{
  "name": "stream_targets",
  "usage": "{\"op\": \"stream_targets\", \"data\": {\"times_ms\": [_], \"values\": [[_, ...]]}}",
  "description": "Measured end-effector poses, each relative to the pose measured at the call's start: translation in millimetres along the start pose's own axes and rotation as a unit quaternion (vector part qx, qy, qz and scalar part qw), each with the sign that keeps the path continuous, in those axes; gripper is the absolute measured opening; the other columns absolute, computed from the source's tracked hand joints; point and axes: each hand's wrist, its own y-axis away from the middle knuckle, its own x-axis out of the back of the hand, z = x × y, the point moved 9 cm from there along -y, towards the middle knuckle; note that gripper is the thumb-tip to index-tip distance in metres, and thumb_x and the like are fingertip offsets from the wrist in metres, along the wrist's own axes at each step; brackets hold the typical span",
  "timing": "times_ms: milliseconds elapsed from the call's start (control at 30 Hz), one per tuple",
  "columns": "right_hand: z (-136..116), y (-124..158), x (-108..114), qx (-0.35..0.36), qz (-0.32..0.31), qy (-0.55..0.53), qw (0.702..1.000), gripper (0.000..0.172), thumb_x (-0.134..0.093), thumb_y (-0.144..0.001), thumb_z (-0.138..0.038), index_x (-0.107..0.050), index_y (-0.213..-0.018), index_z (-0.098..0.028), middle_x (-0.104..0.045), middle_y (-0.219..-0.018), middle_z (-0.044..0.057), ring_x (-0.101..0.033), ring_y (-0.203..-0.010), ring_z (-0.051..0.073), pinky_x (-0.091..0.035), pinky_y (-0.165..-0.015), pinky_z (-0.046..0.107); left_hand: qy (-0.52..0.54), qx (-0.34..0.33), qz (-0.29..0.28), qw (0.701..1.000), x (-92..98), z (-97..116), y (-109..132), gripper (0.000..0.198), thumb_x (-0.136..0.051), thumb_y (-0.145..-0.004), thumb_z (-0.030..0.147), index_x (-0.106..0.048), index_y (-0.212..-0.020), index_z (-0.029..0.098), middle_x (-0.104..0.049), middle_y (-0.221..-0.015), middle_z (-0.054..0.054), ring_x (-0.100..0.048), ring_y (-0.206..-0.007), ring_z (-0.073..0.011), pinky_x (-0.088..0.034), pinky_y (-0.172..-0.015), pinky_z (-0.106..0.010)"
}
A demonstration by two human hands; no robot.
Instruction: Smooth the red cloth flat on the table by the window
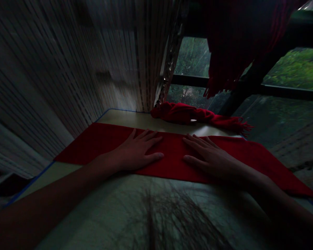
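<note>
A long red cloth (pixel 172 156) lies flat across the pale table (pixel 94 201), its right end reaching the table's right edge. My left hand (pixel 135 151) rests palm down on the cloth left of its middle, fingers spread. To the right, my right hand (pixel 208 154) also lies flat on the cloth with its fingers apart. Bare red cloth shows between the two hands. Neither hand grips anything.
Beyond the cloth, a bunched red scarf (pixel 187 113) with fringes lies along the table's far edge. Dark red fringed fabric (pixel 229 52) hangs before the window (pixel 193 55). A striped curtain (pixel 106 62) hangs at the left. Hair strands cross the lower view.
</note>
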Motion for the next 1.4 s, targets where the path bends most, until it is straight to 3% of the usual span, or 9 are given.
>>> {"op": "stream_targets", "data": {"times_ms": [167,367,467,633,767,1000,1400], "values": [[-3,1,1,-0.002,-0.004,-0.002,1.000,0.086,-0.038,-0.099,-0.076,-0.035,-0.163,-0.019,-0.029,-0.170,0.014,-0.018,-0.157,0.040,-0.017,-0.128,0.063,0.004,-0.001,0.000,1.000,-0.5,0,1,0.078,-0.032,-0.101,0.077,-0.029,-0.164,0.031,-0.017,-0.173,-0.005,-0.010,-0.161,-0.0310,0.001,-0.127,-0.061],[-1,1,1,-0.002,0.002,0.002,1.000,0.086,-0.039,-0.096,-0.078,-0.033,-0.164,-0.026,-0.028,-0.171,0.010,-0.020,-0.157,0.036,-0.013,-0.128,0.061,0.005,-0.007,0.008,1.000,-1.2,-2,1,0.079,-0.030,-0.101,0.078,-0.028,-0.164,0.030,-0.018,-0.173,-0.004,-0.011,-0.161,-0.0306,0.000,-0.127,-0.062],[-1,1,0,-0.007,-0.009,-0.001,1.000,0.089,-0.038,-0.096,-0.079,-0.032,-0.164,-0.022,-0.027,-0.171,0.012,-0.017,-0.158,0.037,-0.012,-0.128,0.061,0.005,-0.005,0.004,1.000,-0.3,0,1,0.079,-0.031,-0.101,0.077,-0.028,-0.164,0.030,-0.018,-0.173,-0.005,-0.011,-0.161,-0.0308,-0.001,-0.127,-0.061],[1,3,5,-0.025,0.013,-0.005,1.000,0.090,-0.043,-0.095,-0.078,-0.026,-0.166,-0.027,-0.015,-0.174,0.009,-0.014,-0.157,0.040,-0.017,-0.127,0.063,0.001,-0.004,0.002,1.000,0.9,1,1,0.077,-0.031,-0.102,0.076,-0.029,-0.164,0.031,-0.018,-0.173,-0.004,-0.010,-0.161,-0.0298,0.000,-0.127,-0.058],[-7,3,10,-0.001,0.044,0.005,0.999,0.086,-0.039,-0.097,-0.076,-0.024,-0.167,-0.027,-0.009,-0.175,0.007,-0.006,-0.159,0.034,-0.009,-0.128,0.060,0.001,-0.002,0.004,1.000,0.0,0,1,0.078,-0.031,-0.101,0.077,-0.029,-0.164,0.030,-0.018,-0.173,-0.004,-0.009,-0.161,-0.0299,0.001,-0.127,-0.058],[-12,2,-2,-0.015,-0.032,0.000,0.999,0.094,-0.032,-0.095,-0.082,-0.028,-0.165,-0.019,-0.018,-0.173,0.012,-0.010,-0.159,0.035,-0.012,-0.128,0.060,-0.001,0.001,0.004,1.000,0.9,0,1,0.078,-0.032,-0.101,0.076,-0.030,-0.164,0.030,-0.019,-0.173,-0.005,-0.011,-0.161,-0.0304,0.000,-0.127,-0.061],[-8,2,-2,-0.009,-0.015,-0.003,1.000,0.091,-0.037,-0.095,-0.081,-0.030,-0.165,-0.023,-0.021,-0.173,0.010,-0.013,-0.158,0.035,-0.015,-0.128,0.060,0.000,-0.004,0.003,1.000,0.0,1,1,0.078,-0.032,-0.101,0.076,-0.029,-0.164,0.030,-0.019,-0.173,-0.004,-0.011,-0.161,-0.0294,-0.001,-0.127,-0.061]]}}
